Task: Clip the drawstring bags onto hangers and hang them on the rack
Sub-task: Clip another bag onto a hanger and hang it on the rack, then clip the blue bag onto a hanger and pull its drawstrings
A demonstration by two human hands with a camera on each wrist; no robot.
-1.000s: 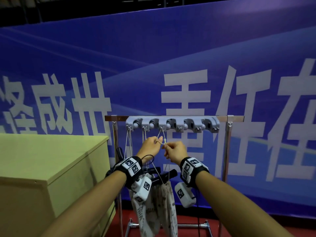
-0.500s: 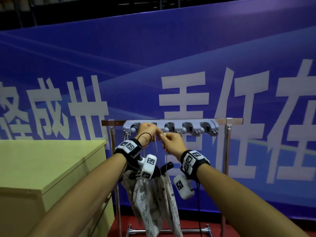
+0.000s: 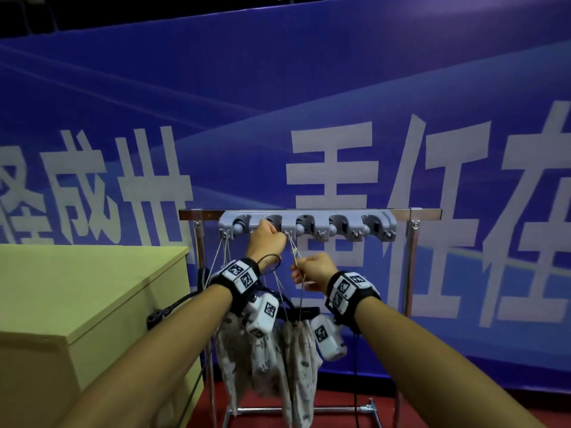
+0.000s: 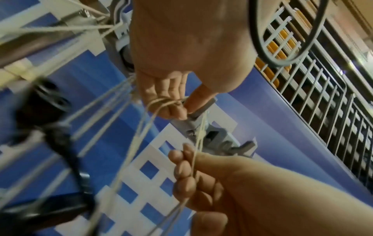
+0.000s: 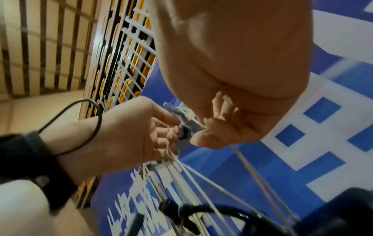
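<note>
Left hand fist clamped on drawstring at grey hook bar on rack; right hand pinching cord below. Printed bags hang beneath. Two slots used, three vacant; hooking seemingly unfinished.

Backdrop: blue banner bearing large white characters. Left: pale yellow-green cabinet. Floor: red. Railing with orange seats overhead, dim lighting
</note>
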